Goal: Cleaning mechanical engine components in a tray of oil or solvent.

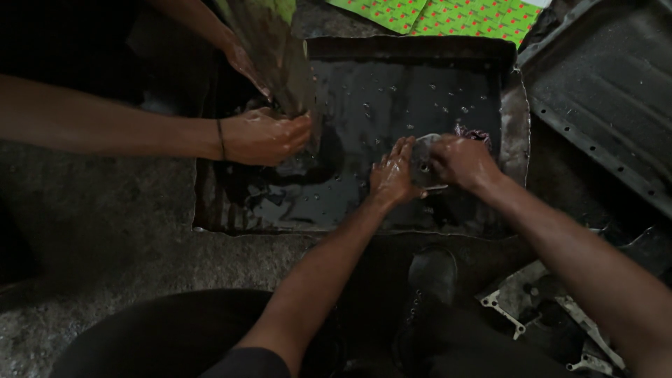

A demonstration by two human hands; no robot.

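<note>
Both my left hand (pixel 393 175) and right hand (pixel 462 162) are gripping a small grey part (pixel 424 159), still wet and seemingly mid-wash, over the tray (pixel 514 119) of dark liquid.

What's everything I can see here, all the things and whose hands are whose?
shallow tray: one, dark metal, middle of the floor, holding black liquid
round part: one, grey and wet, over the tray's right side, held between the wearer's two hands
flat panel: one, grimy greenish, tilted over the tray's left side
co-worker's hands: two, wet, reaching in from the left, holding the panel; a dark band on one wrist
metal sheet: one, dark grey with holes along its edge, upper right
patterned paper: green with red marks, top edge
metal bracket pieces: several, pale grey, lower right
boot: one, black, below the tray
left hand: wet, on the round part
right hand: wet, gripping the round part
</note>
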